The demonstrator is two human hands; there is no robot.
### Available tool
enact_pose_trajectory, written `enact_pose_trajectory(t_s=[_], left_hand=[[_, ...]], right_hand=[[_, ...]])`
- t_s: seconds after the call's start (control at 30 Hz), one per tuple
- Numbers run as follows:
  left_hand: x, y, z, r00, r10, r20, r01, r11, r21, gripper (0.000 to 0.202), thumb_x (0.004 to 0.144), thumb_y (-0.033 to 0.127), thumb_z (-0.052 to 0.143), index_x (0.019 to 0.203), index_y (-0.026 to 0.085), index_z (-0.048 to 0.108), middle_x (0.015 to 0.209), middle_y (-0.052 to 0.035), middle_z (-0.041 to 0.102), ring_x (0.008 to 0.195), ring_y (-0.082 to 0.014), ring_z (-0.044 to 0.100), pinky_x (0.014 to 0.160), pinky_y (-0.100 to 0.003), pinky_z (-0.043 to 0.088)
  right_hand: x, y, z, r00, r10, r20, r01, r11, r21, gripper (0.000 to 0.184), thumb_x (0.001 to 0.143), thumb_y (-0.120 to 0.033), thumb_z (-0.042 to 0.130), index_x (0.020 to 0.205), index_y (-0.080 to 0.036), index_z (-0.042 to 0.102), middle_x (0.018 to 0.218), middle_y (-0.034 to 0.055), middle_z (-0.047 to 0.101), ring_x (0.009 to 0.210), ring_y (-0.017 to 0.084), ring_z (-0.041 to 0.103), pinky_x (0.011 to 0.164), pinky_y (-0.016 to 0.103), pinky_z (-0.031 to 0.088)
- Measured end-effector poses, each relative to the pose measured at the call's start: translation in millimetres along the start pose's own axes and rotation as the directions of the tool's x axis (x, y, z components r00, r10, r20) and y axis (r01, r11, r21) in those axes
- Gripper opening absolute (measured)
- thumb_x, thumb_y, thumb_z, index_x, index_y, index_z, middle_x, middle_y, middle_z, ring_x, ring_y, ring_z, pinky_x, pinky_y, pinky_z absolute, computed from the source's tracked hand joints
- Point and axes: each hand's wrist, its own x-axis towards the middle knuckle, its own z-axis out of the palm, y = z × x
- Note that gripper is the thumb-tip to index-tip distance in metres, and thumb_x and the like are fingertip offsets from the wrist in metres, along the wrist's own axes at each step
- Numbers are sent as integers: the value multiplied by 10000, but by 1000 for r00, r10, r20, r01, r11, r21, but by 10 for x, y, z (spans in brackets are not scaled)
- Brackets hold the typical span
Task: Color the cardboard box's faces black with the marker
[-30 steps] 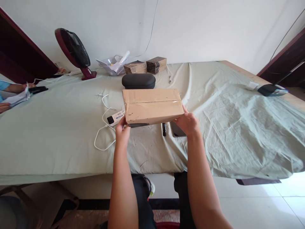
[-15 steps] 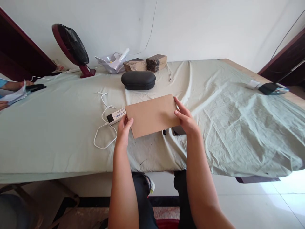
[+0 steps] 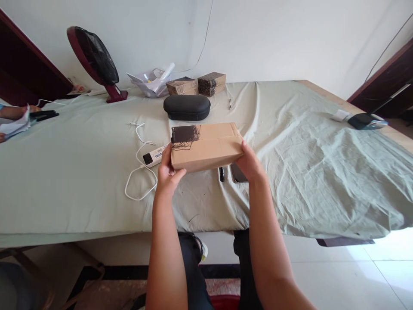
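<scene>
I hold a flat brown cardboard box (image 3: pixel 206 146) above the cloth-covered table (image 3: pixel 80 172), one hand at each end. My left hand (image 3: pixel 168 174) grips its left end with the thumb on the front face. My right hand (image 3: pixel 247 162) cups the right end from below. The box's top face shows a blacked-out scribbled patch at its left corner and a taped seam. Under the box lie a phone (image 3: pixel 238 173) and a small black pen-like item (image 3: pixel 221 174).
A white power strip (image 3: pixel 155 156) with a looped white cable lies left of the box. Behind it sit a black oval case (image 3: pixel 187 107), two small cardboard boxes (image 3: pixel 196 85), a plastic bag and a red fan (image 3: pixel 93 58). Another person's hands with papers are at far left (image 3: pixel 13 122).
I have kept turning the box in my hands: first a taped face showed, then a plain broad face tilted toward me, now the face with the black patch is on top.
</scene>
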Motion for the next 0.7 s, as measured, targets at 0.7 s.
enact_pose_trajectory(t_s=[0.7], left_hand=[[34,147,59,946,235,-225,-156,934,320,451,853,524,864,1168,238,714,1530,-152,497,1377,-308,575,1062,-448,582]], right_hand=[[-18,-21,141,998,69,-5,-69,995,77,785,925,-593,616,1671,-447,422,1754,-138,434,1698,253,301,1366,498,365]])
